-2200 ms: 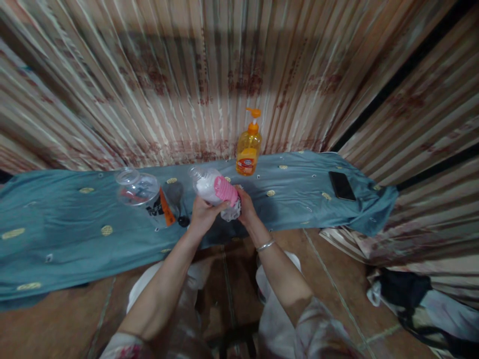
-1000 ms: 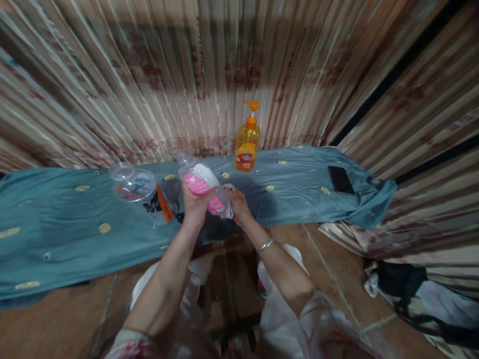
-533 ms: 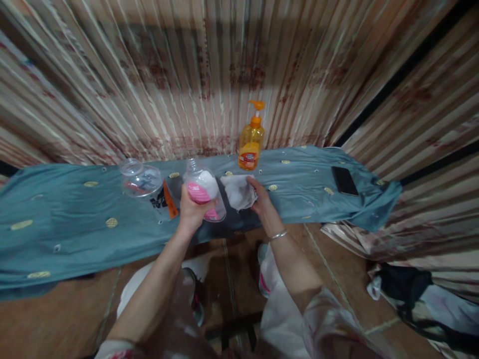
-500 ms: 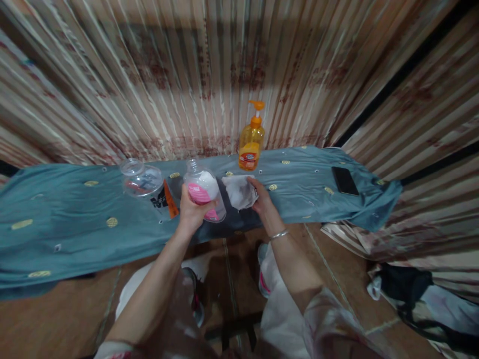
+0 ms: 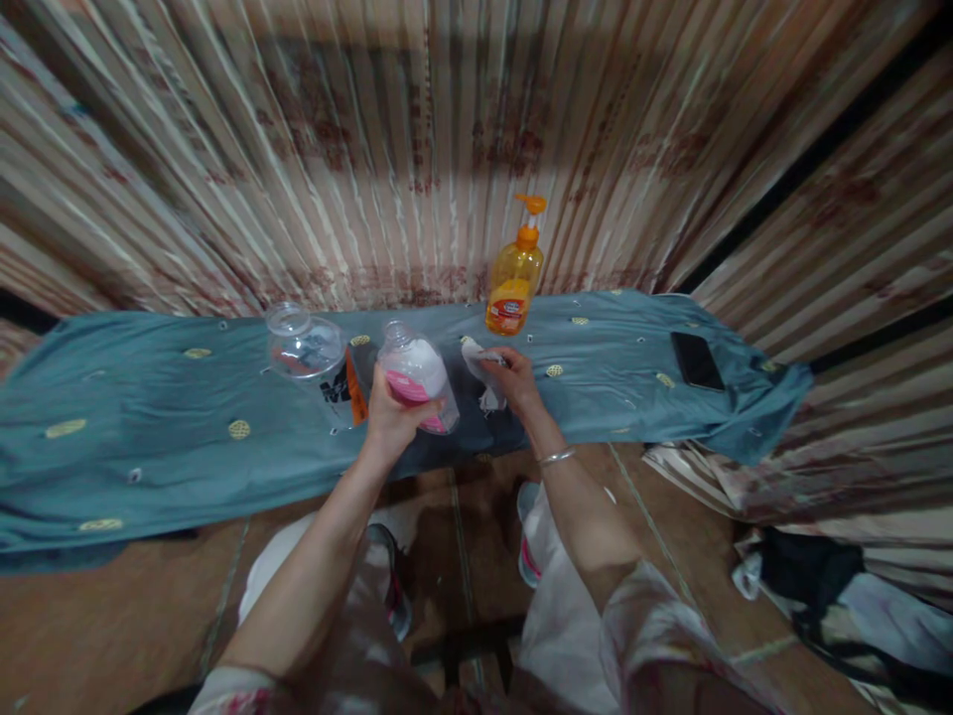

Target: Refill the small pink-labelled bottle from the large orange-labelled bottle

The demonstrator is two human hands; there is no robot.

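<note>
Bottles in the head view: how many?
3. Pink-label bottle in the left hand; clear bottle lying left of it; orange pump bottle upright at the curtain. None seem hidden.

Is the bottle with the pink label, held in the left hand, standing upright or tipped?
Tipped: the bottle leans in the left hand, neck up and away from the person.
</note>
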